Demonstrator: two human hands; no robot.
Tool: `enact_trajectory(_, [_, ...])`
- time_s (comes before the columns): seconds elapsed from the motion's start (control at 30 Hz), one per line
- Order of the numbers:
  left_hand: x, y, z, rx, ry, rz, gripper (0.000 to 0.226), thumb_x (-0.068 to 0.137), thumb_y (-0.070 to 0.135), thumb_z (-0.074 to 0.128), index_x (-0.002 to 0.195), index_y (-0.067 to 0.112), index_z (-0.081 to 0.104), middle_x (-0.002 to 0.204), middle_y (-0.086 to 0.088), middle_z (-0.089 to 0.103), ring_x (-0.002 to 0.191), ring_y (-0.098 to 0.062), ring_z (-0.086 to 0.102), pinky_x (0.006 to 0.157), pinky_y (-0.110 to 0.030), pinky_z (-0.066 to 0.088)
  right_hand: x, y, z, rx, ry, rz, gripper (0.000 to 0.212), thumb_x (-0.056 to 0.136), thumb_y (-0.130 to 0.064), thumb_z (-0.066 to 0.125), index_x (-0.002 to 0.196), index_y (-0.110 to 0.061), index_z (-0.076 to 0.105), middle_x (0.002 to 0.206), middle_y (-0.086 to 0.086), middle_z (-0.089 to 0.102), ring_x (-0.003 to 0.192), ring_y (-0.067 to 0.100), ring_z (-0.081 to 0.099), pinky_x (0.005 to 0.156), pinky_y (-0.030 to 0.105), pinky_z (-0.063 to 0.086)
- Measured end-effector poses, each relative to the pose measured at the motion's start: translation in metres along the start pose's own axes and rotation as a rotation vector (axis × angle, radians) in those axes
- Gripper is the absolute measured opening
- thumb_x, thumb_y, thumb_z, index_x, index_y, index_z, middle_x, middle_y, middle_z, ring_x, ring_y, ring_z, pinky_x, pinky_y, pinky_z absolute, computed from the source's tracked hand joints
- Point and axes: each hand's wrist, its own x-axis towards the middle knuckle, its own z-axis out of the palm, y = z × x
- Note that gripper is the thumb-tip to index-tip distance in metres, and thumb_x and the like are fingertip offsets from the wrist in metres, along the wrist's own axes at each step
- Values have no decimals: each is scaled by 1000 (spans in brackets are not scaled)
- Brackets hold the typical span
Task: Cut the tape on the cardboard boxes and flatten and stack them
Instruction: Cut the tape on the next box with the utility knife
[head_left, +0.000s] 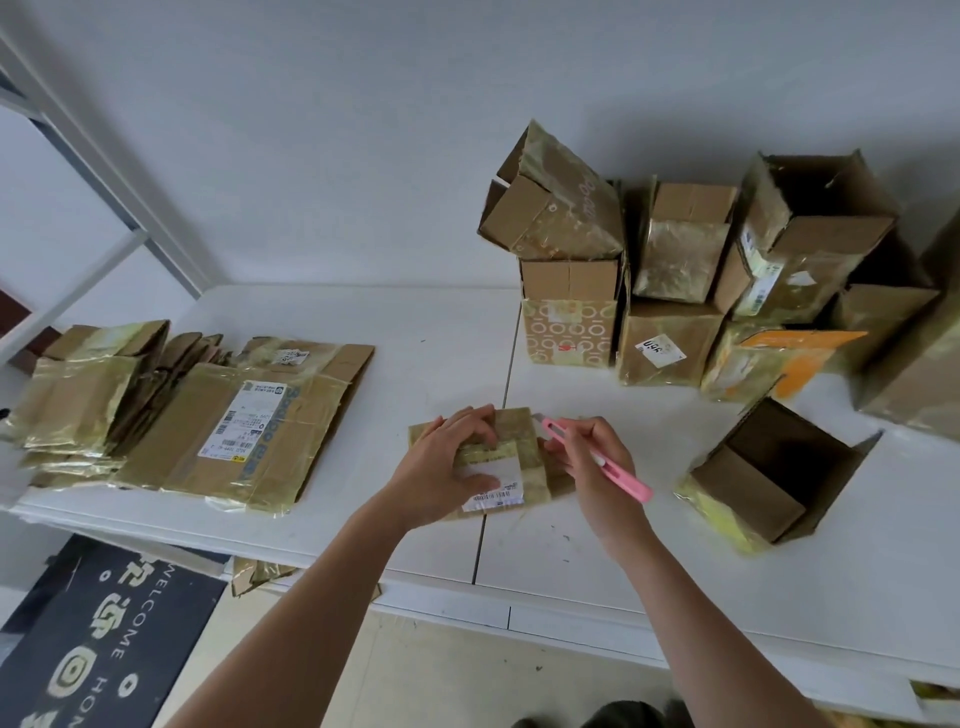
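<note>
Now, near the centre of the frame, a small flattened box (519, 457) wrapped in yellowish tape lies on the white table (441, 332), across the seam between its two halves. The left hand (447, 467) presses down on it, fingers spread and curled over the top edge, thumb resting on the white shipping label (493, 486). The right hand (592, 462) sits just right of the box with its fingers closed around a pink box cutter (597, 460), whose tip points up and left at the box's upper right corner. At the left of the frame lies a stack of flattened boxes (197, 415). At the upper right stands a pile of uncut boxes (670, 280), and at the right, an open box (774, 470) lies on its side.
</note>
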Motion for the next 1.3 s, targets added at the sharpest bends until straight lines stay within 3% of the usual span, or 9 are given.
enact_trajectory(0.17, [2, 0, -3, -32, 2, -18, 33, 80, 25, 79, 104, 28, 56, 146, 19, 39, 121, 2, 38, 114, -25, 15, 7, -5, 1, -111, -21, -35, 15, 101, -17, 52, 92, -18, 64, 92, -9, 72, 88, 5, 65, 74, 16, 47])
enact_trajectory(0.27, [3, -1, -2, -25, -4, -14, 31, 81, 25, 77, 104, 28, 56, 143, 22, 38, 127, -3, 40, 115, -24, 11, 11, -11, -3, -120, -21, 3, 23, 100, -17, 54, 81, -24, 65, 82, -10, 70, 70, -2, 57, 61, 11, 40])
enact_trajectory(0.43, [3, -1, 1, -30, -3, -12, 31, 81, 25, 77, 101, 31, 56, 144, 21, 39, 121, 1, 39, 115, -26, 16, 5, -16, -11, -163, -72, 10, 21, 96, -26, 54, 75, -24, 60, 85, 5, 69, 75, 12, 59, 61, 20, 41])
enact_trajectory(0.6, [2, 0, 3, -27, 2, -12, 31, 80, 25, 78, 103, 28, 58, 146, 19, 41, 117, 5, 38, 113, -25, 17, -11, -20, -17, -248, -120, -25, 27, 99, -20, 53, 76, -33, 58, 84, 0, 71, 68, 3, 60, 57, 15, 42])
enact_trajectory(0.77, [2, 2, 5, -35, 1, -31, 31, 79, 22, 78, 102, 29, 58, 142, 22, 41, 109, 13, 34, 110, -23, 20, -23, -31, -22, -339, -177, -51, 16, 100, -8, 50, 86, -6, 58, 80, -5, 69, 59, -2, 54, 53, 10, 37])
enact_trajectory(0.93, [2, 2, 6, -28, 2, -39, 32, 79, 24, 80, 101, 31, 58, 140, 24, 40, 113, 7, 36, 108, -23, 22, -35, -44, -23, -406, -232, -87, 16, 99, -7, 51, 84, -3, 54, 78, -10, 66, 53, 6, 46, 48, 16, 35])
enact_trajectory(1.07, [3, 4, 3, -12, 4, -59, 32, 80, 26, 79, 100, 33, 56, 142, 22, 41, 126, -7, 42, 103, -22, 26, -38, -54, -28, -451, -265, -50, 15, 99, -7, 50, 85, -6, 55, 86, -8, 68, 69, 13, 61, 57, 18, 43])
enact_trajectory(1.17, [5, 5, 1, 168, 136, -135, 29, 84, 40, 72, 100, 35, 48, 135, 13, 51, 123, -15, 48, 100, -32, 31, -38, -54, -37, -476, -188, -58, 12, 99, -8, 51, 87, -7, 55, 82, -2, 67, 58, 10, 56, 50, 19, 41])
enact_trajectory(1.3, [3, 3, -2, 315, 242, -390, 40, 82, 63, 62, 106, 34, 50, 116, 5, 46, 113, -21, 41, 94, -40, 27, -26, -35, -49, -999, -151, -251, 16, 99, -14, 48, 111, -8, 56, 93, 2, 60, 80, 15, 58, 63, 25, 47])
